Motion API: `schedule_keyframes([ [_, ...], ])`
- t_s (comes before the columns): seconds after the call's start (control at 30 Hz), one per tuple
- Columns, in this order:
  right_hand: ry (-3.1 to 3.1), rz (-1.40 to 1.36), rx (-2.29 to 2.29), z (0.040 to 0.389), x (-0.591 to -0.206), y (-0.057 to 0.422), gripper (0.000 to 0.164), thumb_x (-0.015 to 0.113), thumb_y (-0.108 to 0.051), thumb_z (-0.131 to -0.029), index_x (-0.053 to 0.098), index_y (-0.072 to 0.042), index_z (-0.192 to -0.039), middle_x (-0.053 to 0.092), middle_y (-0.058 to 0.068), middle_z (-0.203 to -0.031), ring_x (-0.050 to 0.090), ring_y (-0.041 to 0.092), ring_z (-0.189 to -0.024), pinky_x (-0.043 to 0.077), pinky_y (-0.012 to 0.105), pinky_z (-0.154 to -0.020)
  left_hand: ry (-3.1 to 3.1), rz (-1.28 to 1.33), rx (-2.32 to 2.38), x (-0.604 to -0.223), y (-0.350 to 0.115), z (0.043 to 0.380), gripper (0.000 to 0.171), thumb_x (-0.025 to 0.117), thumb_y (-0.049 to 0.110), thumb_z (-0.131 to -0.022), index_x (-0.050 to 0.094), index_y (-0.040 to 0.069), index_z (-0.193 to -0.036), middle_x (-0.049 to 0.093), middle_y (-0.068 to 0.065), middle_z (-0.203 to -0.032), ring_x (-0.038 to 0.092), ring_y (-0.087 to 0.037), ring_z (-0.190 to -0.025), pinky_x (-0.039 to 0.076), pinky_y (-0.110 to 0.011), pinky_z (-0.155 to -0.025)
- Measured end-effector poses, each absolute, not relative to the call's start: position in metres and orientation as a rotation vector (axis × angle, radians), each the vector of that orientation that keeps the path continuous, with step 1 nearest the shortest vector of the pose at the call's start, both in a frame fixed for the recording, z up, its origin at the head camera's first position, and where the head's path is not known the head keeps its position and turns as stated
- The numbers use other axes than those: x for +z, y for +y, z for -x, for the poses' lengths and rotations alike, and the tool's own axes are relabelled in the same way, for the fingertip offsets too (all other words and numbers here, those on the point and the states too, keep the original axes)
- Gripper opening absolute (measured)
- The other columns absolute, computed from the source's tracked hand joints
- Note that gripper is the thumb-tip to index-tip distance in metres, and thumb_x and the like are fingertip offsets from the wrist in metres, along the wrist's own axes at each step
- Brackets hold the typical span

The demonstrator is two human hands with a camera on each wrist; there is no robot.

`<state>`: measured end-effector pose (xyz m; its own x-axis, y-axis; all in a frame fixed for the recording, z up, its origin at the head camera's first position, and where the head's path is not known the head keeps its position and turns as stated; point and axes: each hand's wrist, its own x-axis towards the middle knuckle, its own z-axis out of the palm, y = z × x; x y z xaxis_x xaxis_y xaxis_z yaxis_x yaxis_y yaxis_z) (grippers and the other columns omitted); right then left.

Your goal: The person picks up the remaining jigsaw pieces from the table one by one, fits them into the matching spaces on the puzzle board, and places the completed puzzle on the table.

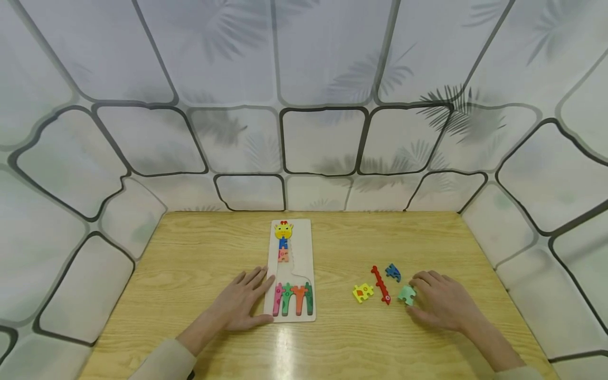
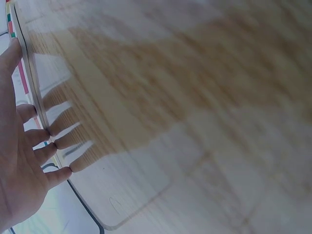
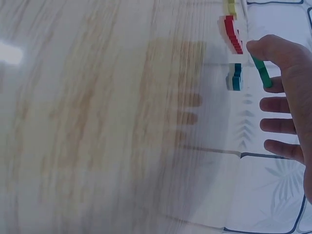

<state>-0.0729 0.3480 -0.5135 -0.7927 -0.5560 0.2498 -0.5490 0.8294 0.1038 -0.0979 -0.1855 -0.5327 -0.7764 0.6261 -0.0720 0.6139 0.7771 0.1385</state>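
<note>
Board near the middle, loose bits at its 3 o'clock

So the board (image 1: pixel 301 253) sits on the table (image 1: pixel 214 243), backdrop (image 1: pixel 318 142) off at 12. The head piece (image 1: pixel 283 230) is at the board's 12 o'clock end, two neck pieces (image 1: pixel 283 256) at its 6, and four leg pieces (image 1: pixel 299 302) in a row at the board's 6 o'clock end. The left hand (image 1: pixel 244 301) is on the edge at 8. Over at 3 there's a loose strip (image 1: pixel 380 284): one bit (image 1: pixel 363 292) at its 8, a second bit (image 1: pixel 392 272) around 1, a third bit (image 1: pixel 406 294) at 4, pinched in the right hand (image 1: pixel 442 302).
</note>
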Motion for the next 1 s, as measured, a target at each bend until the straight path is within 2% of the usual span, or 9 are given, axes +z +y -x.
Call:
schedule_keyframes([
  [1.0,-2.532,-1.028,0.013,0.093,-0.509,0.313,0.057,0.091,-0.051,-0.071,0.073,-0.014,-0.111,0.073,0.001,-0.108,0.071,0.020,-0.095,0.064,0.039,-0.076,2.870,-1.016,0.167,-0.535,-0.186,0.098,0.094,0.052,0.076,-0.096,0.038,0.013,-0.164,0.036,-0.019,-0.171,0.038,-0.039,-0.158,0.037,-0.060,-0.127],
])
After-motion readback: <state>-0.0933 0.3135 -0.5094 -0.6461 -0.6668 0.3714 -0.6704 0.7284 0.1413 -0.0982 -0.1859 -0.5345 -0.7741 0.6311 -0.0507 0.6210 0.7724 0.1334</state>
